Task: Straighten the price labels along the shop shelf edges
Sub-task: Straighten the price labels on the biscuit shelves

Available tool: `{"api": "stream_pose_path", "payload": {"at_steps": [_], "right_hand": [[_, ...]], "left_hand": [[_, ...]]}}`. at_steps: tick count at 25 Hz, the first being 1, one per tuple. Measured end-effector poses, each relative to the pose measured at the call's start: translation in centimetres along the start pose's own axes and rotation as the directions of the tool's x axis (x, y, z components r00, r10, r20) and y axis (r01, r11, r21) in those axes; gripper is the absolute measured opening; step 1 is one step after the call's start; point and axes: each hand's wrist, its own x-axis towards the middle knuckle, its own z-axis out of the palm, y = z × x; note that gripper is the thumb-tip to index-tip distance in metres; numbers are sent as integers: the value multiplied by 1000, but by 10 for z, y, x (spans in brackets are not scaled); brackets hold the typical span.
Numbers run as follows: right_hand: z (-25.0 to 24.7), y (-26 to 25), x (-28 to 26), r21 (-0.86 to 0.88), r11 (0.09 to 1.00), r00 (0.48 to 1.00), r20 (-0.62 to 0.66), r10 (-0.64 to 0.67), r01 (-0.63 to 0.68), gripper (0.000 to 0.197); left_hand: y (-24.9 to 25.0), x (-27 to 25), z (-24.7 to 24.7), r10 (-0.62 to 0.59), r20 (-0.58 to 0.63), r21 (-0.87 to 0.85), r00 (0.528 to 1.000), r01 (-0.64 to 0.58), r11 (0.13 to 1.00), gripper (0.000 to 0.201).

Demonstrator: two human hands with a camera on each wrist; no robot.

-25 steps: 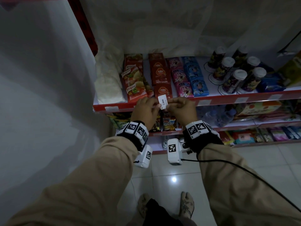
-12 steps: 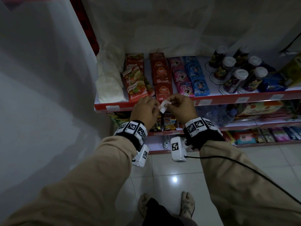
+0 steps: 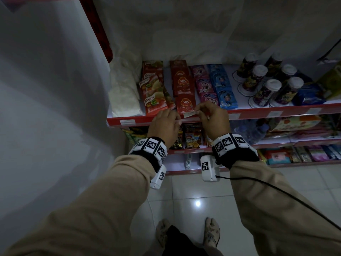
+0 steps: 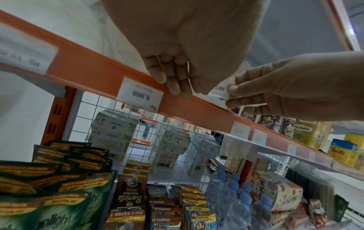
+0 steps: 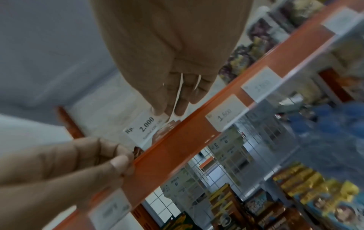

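A white price label reading 2.000 lies nearly level just above the red shelf edge rail. My right hand pinches the label's right end between thumb and fingers. My left hand grips the rail's front strip just left of the label, thumb in front and fingers over the top. Another label, 8.000, sits straight in the rail to the left.
Sachets and lidded cups fill the shelf above the rail. More labels sit along it. Snack packs and water bottles stand on the lower shelf. A white wall closes the left side.
The label has turned from upright to nearly level and come down to the rail in my right hand. My left hand has stayed on the rail.
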Motion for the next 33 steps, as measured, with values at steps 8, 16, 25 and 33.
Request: {"api": "stream_pose_path", "payload": {"at_steps": [8,16,25,33], "right_hand": [[6,11,-2,-151,989,1000,16,-7,9,10],[2,11,-1,-222,971,996,-15,-88,83,14],[2,12,-7,-525,834,978,190,-82,172,22],[2,7,-5,-612,761,965,254,-67,214,22]], "left_hand": [[1,5,4,-5,81,148,997,-7,989,36],[3,7,11,-35,11,151,999,33,988,35],[-1,8,14,14,44,256,999,-25,966,30],[-2,6,14,34,68,291,997,-52,955,32]]}}
